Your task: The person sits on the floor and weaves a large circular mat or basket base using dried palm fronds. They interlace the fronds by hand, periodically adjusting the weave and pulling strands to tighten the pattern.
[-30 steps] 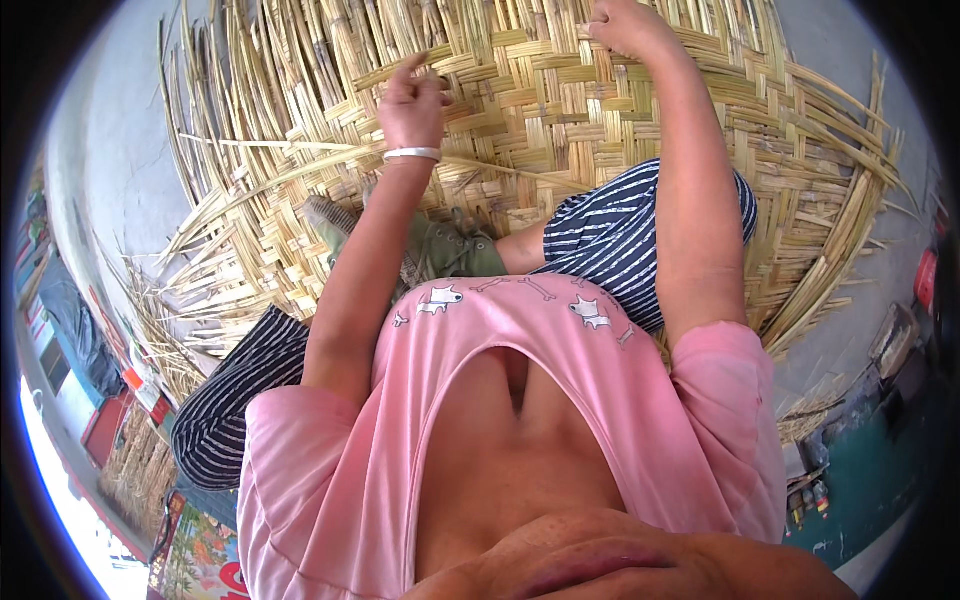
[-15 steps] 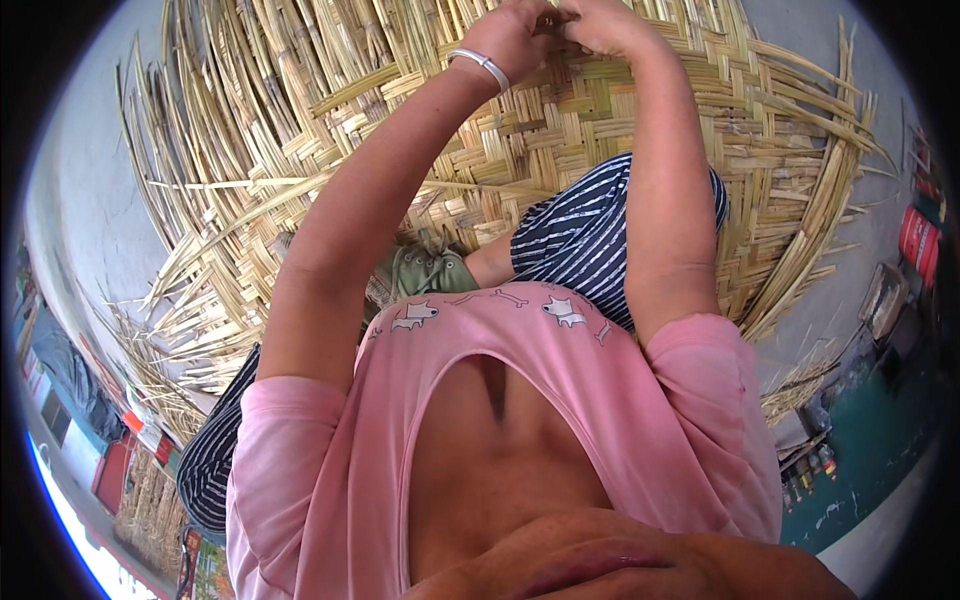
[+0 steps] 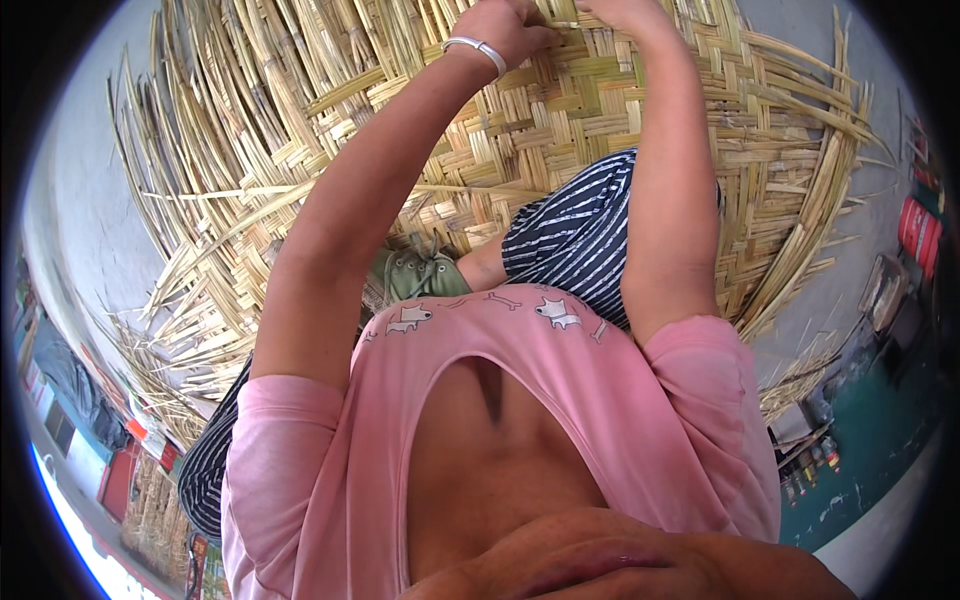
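A large woven mat (image 3: pixel 490 130) of split cane or reed strips spreads before me, greenish and straw-yellow. At the top edge, my left hand (image 3: pixel 503 30), with a silver bangle (image 3: pixel 478 50) at its wrist, lies over the weave. Its thumb stands apart from the fingers and nothing shows between them. My right hand (image 3: pixel 632 14) is a short way to the right, over the same part of the mat. The picture's edge cuts off its fingers, so whether it grips a strip is hidden.
Long loose strips (image 3: pixel 210 100) fan out from the mat's left side, and bent ends (image 3: pixel 845 150) stick out at the right. My green shoe (image 3: pixel 420 272) and striped trouser leg (image 3: pixel 575 235) rest on the mat. A red container (image 3: pixel 918 235) stands at the far right.
My hands, which were together at the top edge, are now apart. The left has shifted slightly left, the right upward and partly out of the picture.
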{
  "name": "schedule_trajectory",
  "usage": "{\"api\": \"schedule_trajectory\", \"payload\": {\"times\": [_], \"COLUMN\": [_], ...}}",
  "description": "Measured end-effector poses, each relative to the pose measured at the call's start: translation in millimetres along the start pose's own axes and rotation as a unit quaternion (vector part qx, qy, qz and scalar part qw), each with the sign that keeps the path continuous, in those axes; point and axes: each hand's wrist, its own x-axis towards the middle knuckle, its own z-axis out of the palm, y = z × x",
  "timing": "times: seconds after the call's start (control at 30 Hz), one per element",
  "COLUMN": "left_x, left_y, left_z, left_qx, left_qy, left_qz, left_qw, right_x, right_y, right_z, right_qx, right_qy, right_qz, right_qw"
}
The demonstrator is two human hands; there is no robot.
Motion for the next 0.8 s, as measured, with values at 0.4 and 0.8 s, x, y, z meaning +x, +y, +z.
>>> {"api": "schedule_trajectory", "payload": {"times": [0.4,0.8], "left_x": [-3.7,16.6], "left_y": [6.5,-20.5], "left_z": [19.3,18.9], "left_qx": [0.010,-0.014], "left_qy": [0.202,0.207], "left_qz": [-0.020,-0.098], "left_qw": [0.979,0.973], "right_x": [24.6,19.9], "right_y": [-8.0,-23.2], "right_z": [25.4,27.9], "right_qx": [0.002,0.129], "right_qy": [0.047,0.032], "right_qz": [0.067,0.048], "right_qw": [0.997,0.990]}}
